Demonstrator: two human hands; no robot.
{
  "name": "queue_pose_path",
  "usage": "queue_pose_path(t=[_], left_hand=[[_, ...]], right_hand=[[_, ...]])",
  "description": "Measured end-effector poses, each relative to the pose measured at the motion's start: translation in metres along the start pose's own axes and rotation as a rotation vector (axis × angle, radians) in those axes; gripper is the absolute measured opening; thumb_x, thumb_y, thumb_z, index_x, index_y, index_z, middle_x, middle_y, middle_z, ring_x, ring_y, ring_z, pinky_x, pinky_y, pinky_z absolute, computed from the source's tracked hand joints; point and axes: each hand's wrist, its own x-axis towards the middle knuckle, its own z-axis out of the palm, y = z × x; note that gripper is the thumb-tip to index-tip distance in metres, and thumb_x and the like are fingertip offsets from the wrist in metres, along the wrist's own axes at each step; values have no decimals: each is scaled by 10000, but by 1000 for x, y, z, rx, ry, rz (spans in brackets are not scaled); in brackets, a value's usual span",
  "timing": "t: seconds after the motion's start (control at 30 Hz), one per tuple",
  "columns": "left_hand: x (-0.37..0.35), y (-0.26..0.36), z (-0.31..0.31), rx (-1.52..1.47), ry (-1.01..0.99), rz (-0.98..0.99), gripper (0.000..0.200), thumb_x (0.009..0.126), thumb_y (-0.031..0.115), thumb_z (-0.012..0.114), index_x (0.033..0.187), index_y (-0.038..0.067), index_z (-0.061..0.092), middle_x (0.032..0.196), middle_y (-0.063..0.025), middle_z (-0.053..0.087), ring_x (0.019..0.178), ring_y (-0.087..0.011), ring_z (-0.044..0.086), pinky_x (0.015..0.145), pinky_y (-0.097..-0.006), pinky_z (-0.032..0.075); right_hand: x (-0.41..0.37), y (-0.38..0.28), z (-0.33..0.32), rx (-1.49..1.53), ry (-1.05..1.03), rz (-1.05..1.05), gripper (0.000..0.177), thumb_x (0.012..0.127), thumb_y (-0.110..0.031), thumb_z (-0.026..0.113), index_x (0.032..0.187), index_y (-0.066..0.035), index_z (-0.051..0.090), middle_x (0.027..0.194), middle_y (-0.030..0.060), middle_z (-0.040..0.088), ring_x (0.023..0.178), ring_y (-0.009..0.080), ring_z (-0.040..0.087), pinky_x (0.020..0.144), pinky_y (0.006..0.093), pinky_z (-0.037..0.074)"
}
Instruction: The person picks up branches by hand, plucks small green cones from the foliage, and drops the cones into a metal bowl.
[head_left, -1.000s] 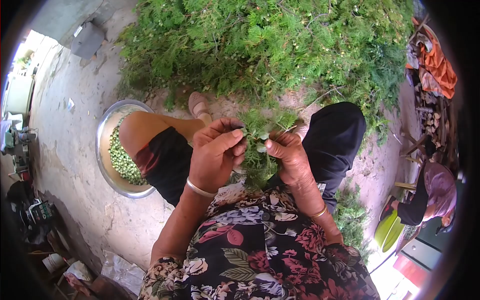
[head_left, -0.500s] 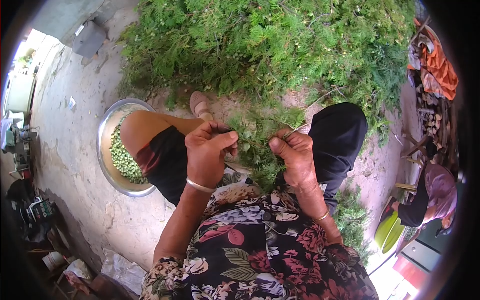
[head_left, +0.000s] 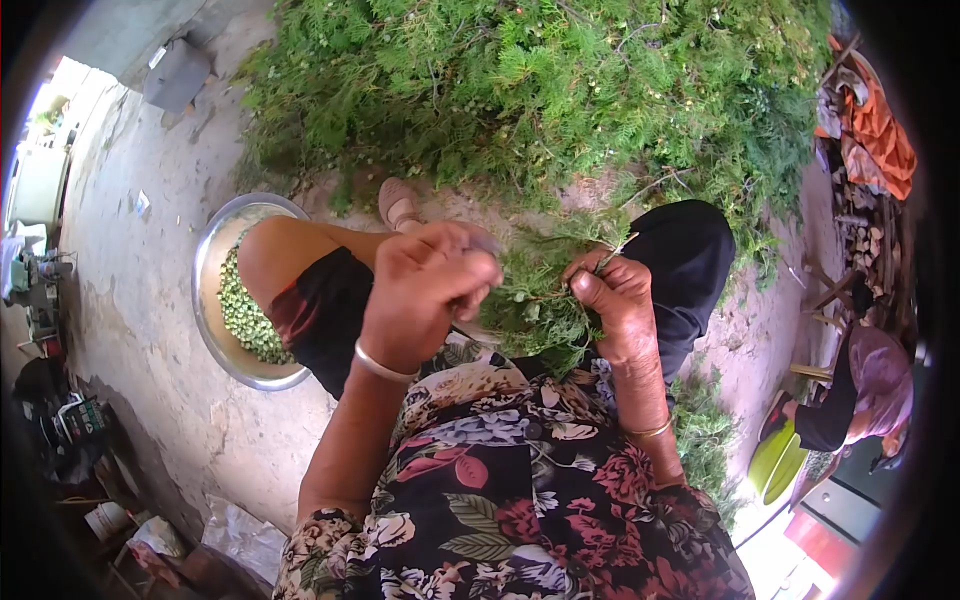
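Observation:
My right hand [head_left: 618, 300] is closed on the stem of a cypress-like evergreen sprig [head_left: 545, 290]. The sprig's feathery green leaves spread toward my left hand and hang over my lap. My left hand [head_left: 428, 285], slightly smeared by motion, is raised beside the sprig with its fingers curled in; whatever it may hold is hidden. By my left knee stands a wide metal basin [head_left: 207, 290], with many small green cones [head_left: 243, 318] inside, partly hidden by the knee.
A big heap of cut evergreen branches [head_left: 530, 90] lies in front of my feet. More greenery [head_left: 705, 435] lies by my right leg. Another person [head_left: 865, 390] is at the right edge, near stacked firewood [head_left: 875, 245]. A grey box [head_left: 178, 75] stands at the upper left.
My right hand has moved a little to the right with the sprig, whose leaves have shifted. My left hand has turned and come slightly to the right.

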Motion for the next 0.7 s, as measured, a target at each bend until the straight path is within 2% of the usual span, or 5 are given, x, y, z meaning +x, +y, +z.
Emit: queue_pose_path(t=[0.17, 0.4, 0.47, 0.57, 0.7], left_hand=[[-3, -17, 14, 802, -53, 310, 277, 703, 59, 754, 924, -59, 637, 779, -64, 650, 627, -82, 560, 545, -212, 433], [-4, -35, 5, 907, -39, 210, 235, 715, 87, 729, 859, -47, 601, 720, -109, 613, 665, -176, 589, 620, -284, 450], [-5, -34, 10, 889, -35, 229, 231, 724, 103, 724, 846, -43, 593, 703, -99, 599, 644, -163, 569, 600, -283, 435], [-4, -33, 10, 872, -62, 195, 241, 735, 128, 716, 844, -40, 580, 719, -107, 600, 645, -157, 560, 601, -292, 435], [-6, -30, 14, 852, -67, 130, 251, 731, 123, 717, 848, -44, 570, 742, -108, 604, 679, -164, 563, 643, -300, 451]], right_hand=[[-1, 1, -2, 17, -17, -30, 72, 819, -27, 650, 815, 36, 616, 756, 28, 610, 684, 73, 517, 627, 222, 408], [-2, 2, 0, 32, -24, 20, 77, 822, -39, 651, 837, 33, 627, 773, 35, 627, 700, 80, 530, 661, 224, 420], [-2, 1, 2, 12, 8, 50, 204, 795, -182, 708, 793, 10, 639, 691, -10, 569, 632, 63, 411, 603, 230, 311], [-1, 6, -8, -1, -18, 29, 96, 822, -51, 656, 857, 34, 629, 777, 28, 630, 703, 79, 532, 671, 226, 421], [-2, 5, -4, 26, -3, 39, 104, 824, -59, 657, 861, 34, 627, 766, 18, 620, 694, 74, 518, 668, 224, 414]])
